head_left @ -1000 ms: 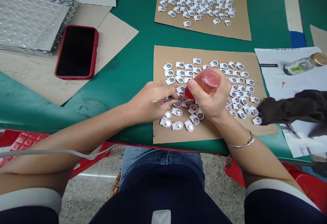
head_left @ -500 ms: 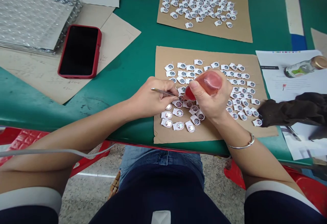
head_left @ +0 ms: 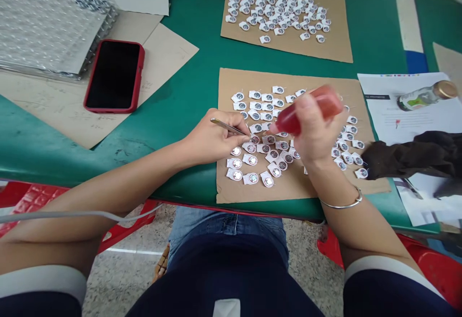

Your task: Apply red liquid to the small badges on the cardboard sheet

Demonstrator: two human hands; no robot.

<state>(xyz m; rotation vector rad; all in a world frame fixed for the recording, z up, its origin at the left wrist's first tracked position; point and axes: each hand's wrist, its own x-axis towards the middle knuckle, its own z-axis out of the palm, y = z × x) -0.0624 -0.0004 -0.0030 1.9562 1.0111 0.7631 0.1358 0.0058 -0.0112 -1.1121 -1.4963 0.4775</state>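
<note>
Several small white tags with round metallic centres [head_left: 250, 178] lie in loose rows on a brown cardboard sheet [head_left: 231, 195]. My left hand [head_left: 216, 136] rests over the sheet's left part, closed on thin metal tweezers [head_left: 224, 125] whose tips meet near one of the tags. In my right hand [head_left: 317, 136] is a red squeeze bottle [head_left: 306, 110], wrapped by the fingers and tilted. Its narrow nozzle points down and left, above the tags beside my left hand. The bottle and right hand are slightly blurred and cover part of the rows.
Farther back, a second cardboard sheet [head_left: 231, 30] carries many similar tags. A red-cased phone [head_left: 113, 76] lies at left beside bubble wrap [head_left: 46, 23]. To the right are printed paper [head_left: 382, 114], a small glass bottle [head_left: 426, 96] and a dark cloth [head_left: 407, 155].
My right hand has moved right with the red bottle, drawing its nozzle away from my left hand and tilting it more sideways. My left hand holds nearly the same place.
</note>
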